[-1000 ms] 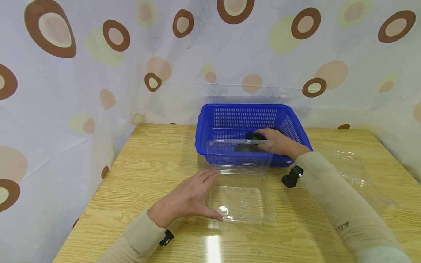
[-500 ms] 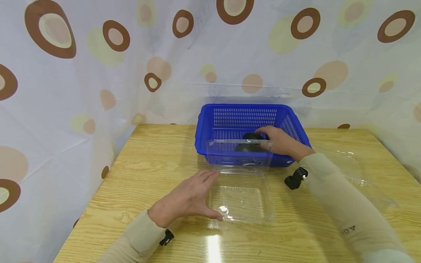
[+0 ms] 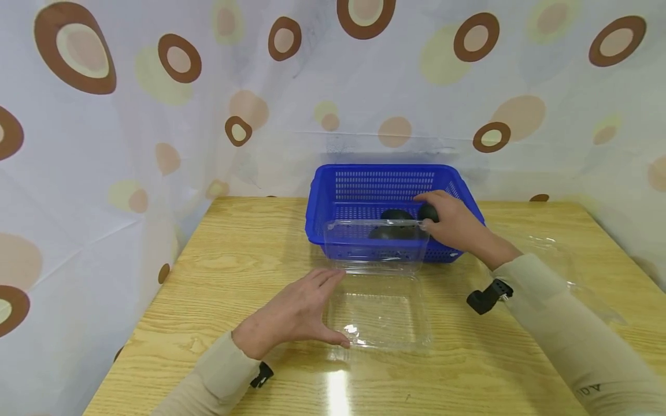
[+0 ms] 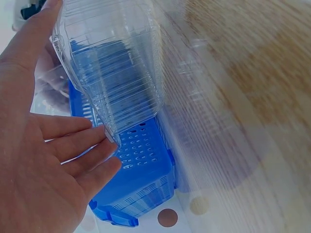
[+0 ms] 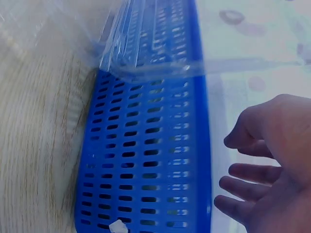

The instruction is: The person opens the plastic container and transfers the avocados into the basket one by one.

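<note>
In the head view a clear plastic clamshell container point(image 3: 377, 312) sits on the table, its lid point(image 3: 377, 245) standing up at the back against the blue basket point(image 3: 322, 214). My left hand point(image 3: 296, 315) is spread along its left side, thumb at the front corner and fingertips by the hinge. The left wrist view shows those fingers nearly straight at the clear edge. Over the basket's right part, my right hand point(image 3: 455, 222) grips a dark green avocado point(image 3: 428, 212). More dark avocados point(image 3: 398, 214) lie in the basket, partly seen through the lid. In the right wrist view the held avocado is hidden.
Another clear container point(image 3: 551, 260) lies on the wooden table point(image 3: 234, 260) at the right, partly behind the right sleeve point(image 3: 583, 341). A patterned white sheet point(image 3: 291, 104) hangs right behind the basket.
My right hand has risen and drawn back toward the right from inside the basket, with an avocado now in its fingers. The left hand stays at the container.
</note>
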Action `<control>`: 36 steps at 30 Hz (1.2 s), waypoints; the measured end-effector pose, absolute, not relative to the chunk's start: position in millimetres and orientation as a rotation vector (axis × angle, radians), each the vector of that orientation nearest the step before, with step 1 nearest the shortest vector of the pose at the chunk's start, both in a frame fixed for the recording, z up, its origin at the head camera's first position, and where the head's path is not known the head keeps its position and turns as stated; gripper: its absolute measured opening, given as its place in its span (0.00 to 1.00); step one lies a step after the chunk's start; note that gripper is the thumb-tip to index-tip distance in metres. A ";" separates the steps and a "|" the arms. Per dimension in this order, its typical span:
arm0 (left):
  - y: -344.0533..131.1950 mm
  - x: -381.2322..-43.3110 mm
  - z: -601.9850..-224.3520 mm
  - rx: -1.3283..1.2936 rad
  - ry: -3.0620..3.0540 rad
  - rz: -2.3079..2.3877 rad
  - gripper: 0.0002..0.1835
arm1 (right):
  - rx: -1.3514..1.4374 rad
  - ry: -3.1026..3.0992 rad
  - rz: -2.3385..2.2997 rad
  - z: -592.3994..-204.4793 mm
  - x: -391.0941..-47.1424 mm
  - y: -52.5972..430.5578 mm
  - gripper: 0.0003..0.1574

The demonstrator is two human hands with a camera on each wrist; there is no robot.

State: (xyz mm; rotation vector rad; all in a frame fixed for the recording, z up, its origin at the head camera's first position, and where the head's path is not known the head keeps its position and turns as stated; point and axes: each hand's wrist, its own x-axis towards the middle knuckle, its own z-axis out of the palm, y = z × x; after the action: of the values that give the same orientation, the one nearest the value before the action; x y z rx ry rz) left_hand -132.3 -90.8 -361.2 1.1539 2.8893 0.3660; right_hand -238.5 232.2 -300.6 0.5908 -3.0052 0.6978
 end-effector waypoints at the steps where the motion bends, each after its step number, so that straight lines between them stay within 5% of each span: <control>1: -91.1 -132.3 -361.4 1.153 2.891 0.366 0.66 | 0.593 -2.990 0.699 -299.1 -235.6 232.2 0.32; 36: -91.0 -131.2 -361.5 1.176 2.913 0.396 0.64 | 0.631 -2.707 0.601 -304.0 -138.5 245.4 0.34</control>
State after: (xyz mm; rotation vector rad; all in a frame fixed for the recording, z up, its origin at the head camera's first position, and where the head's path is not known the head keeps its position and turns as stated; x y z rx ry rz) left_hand -131.2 -91.0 -361.5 1.1762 2.9127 0.3960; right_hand -138.5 245.4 -304.0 0.6311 -2.7069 0.6008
